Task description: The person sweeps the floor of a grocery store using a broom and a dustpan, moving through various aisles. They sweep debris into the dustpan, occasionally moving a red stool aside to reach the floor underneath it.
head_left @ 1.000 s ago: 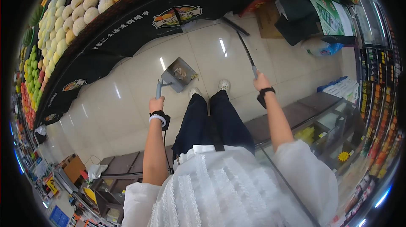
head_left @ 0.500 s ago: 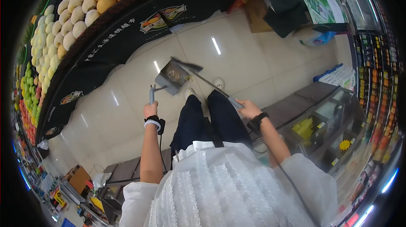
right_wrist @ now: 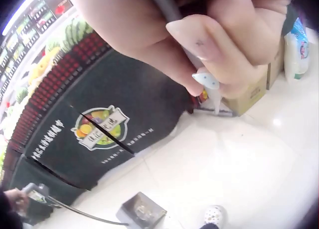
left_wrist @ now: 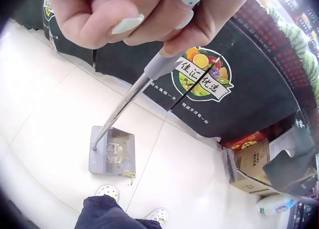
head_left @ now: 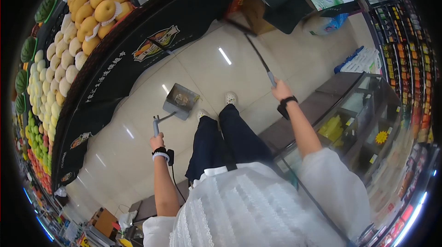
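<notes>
L hand is gripping the thin metal handle of the grey dustpan, now resting flat on the glossy tile floor w/ debris inside, beside the shoes. R hand is clasping the broom, swung back out toward the black fruit stand; another sweep seems underway.

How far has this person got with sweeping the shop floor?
Some is done: the dustpan on the tiled floor already holds a small pile of debris. In hand: the left hand grips the dustpan's handle, and the right hand grips the broom, reached out toward the cardboard box. Whatever lies there is not yet swept in, and the pan is unemptied.
</notes>
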Demonstrator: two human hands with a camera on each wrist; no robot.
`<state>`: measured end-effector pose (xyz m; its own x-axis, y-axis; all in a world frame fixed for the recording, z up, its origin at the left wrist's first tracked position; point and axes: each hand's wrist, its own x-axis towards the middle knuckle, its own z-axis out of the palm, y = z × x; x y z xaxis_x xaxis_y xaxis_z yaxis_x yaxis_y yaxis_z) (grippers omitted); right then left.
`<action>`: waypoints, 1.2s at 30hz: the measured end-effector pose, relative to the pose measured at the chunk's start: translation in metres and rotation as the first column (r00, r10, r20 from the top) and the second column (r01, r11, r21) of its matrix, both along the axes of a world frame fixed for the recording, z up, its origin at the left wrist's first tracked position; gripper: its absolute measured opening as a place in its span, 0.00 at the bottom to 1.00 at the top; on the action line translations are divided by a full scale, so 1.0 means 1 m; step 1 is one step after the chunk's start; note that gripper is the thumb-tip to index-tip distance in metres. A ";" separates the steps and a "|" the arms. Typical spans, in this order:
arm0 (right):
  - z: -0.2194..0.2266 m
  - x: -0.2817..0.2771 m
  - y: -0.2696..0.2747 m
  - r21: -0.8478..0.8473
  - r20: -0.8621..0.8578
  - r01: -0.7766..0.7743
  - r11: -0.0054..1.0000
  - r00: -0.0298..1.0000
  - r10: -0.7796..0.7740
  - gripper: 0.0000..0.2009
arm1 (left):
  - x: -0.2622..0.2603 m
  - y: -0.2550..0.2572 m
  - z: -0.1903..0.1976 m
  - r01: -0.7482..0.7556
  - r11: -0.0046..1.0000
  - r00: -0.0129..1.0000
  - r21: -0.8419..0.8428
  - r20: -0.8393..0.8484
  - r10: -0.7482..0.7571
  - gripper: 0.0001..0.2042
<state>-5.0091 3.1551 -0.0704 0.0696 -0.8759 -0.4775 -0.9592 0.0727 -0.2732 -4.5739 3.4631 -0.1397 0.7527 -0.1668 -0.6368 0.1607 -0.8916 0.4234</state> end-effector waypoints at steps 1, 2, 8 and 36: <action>-0.028 0.002 -0.012 -0.008 -0.056 0.020 1.000 0.998 -0.020 0.20 | -0.001 0.000 0.000 -0.014 1.000 1.000 -0.005 -0.011 0.014 0.09; -0.046 0.006 -0.024 -0.005 -0.049 0.026 1.000 0.998 -0.026 0.20 | -0.001 0.002 -0.002 -0.008 1.000 1.000 -0.002 -0.004 0.008 0.09; -0.092 0.020 0.060 0.095 0.080 0.064 0.993 0.994 -0.072 0.16 | -0.003 0.002 -0.011 -0.037 0.999 0.999 0.009 0.007 0.037 0.11; -0.053 -0.013 0.169 0.173 0.135 0.302 0.937 0.936 -0.326 0.22 | 0.066 0.115 -0.019 0.219 0.963 0.968 0.159 0.091 -0.235 0.16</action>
<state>-5.0221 3.3246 -0.1238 -0.1121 -0.7860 -0.6079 -0.8255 0.4142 -0.3833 -4.5083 3.5786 -0.1590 0.7715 -0.2523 -0.5840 -0.0924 -0.9527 0.2895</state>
